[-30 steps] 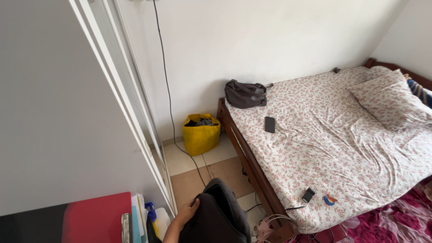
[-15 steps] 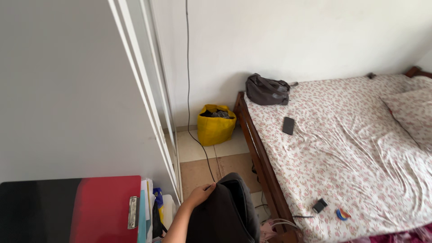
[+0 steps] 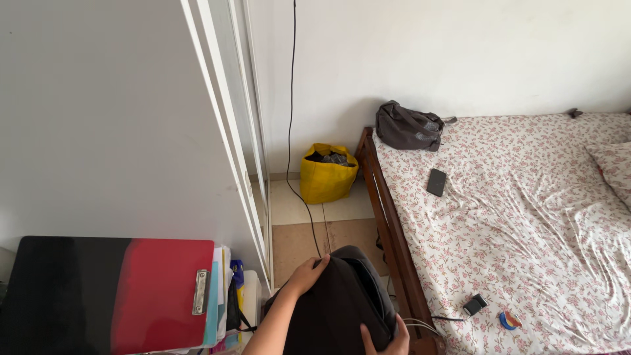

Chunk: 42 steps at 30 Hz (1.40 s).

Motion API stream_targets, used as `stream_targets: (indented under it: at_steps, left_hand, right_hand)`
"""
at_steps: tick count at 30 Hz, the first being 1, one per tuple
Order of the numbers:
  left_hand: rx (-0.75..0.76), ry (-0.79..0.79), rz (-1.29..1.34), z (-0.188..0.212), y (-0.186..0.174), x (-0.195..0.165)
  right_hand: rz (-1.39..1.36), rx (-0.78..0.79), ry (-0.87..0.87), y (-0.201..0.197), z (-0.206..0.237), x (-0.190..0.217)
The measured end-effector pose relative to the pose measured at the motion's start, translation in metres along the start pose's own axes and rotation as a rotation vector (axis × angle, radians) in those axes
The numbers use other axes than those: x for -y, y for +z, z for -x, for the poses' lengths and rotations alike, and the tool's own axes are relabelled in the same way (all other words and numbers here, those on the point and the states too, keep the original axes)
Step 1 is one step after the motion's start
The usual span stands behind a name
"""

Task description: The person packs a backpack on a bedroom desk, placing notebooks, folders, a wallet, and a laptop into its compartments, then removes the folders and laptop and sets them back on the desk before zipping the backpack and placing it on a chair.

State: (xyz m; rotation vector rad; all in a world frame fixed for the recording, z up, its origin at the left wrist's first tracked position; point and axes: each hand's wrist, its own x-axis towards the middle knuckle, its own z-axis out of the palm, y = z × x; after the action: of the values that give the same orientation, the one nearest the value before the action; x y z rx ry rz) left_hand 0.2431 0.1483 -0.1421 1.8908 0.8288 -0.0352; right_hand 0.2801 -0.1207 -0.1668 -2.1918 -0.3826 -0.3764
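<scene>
Both hands now on the black backpack (image 3: 338, 306): left hand (image 3: 307, 275) stays gripping the top, right hand (image 3: 386, 340) newly clasps its front (earlier out of view).

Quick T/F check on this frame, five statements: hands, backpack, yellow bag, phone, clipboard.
1. Both hands rest on the black backpack. True: the left hand is at its top edge, the right hand is low on its right side.
2. The yellow bag sits on the bed. False: it stands on the floor against the wall, beside the bed frame.
3. A dark phone lies on the floral sheet. True.
4. The grey bag hangs on the wardrobe door. False: it lies on the bed's corner by the wall.
5. The clipboard at lower left is green. False: it is red and black.
</scene>
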Motion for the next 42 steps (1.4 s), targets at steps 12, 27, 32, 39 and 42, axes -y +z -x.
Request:
stream_targets:
  at_steps: [12, 27, 32, 39, 42]
  left_hand:
    - [0.073, -0.008, -0.044, 0.009, -0.007, -0.011]
    - [-0.295, 0.085, -0.317, 0.015, -0.003, -0.025]
    - [-0.342, 0.066, -0.508, 0.017, -0.017, -0.030]
    - [-0.383, 0.047, -0.616, 0.034, -0.019, -0.037]
    - [-0.421, 0.039, -0.620, 0.044, -0.015, -0.043]
  right_hand:
    - [0.629, 0.649, 0.027, -0.017, -0.089, 0.135]
    - [0.623, 0.661, -0.365, 0.037, -0.119, 0.144]
    - [0.590, 0.631, -0.458, 0.049, -0.126, 0.144]
    - [0.496, 0.564, -0.542, 0.050, -0.121, 0.138]
    - [0.489, 0.597, -0.547, 0.043, -0.117, 0.140]
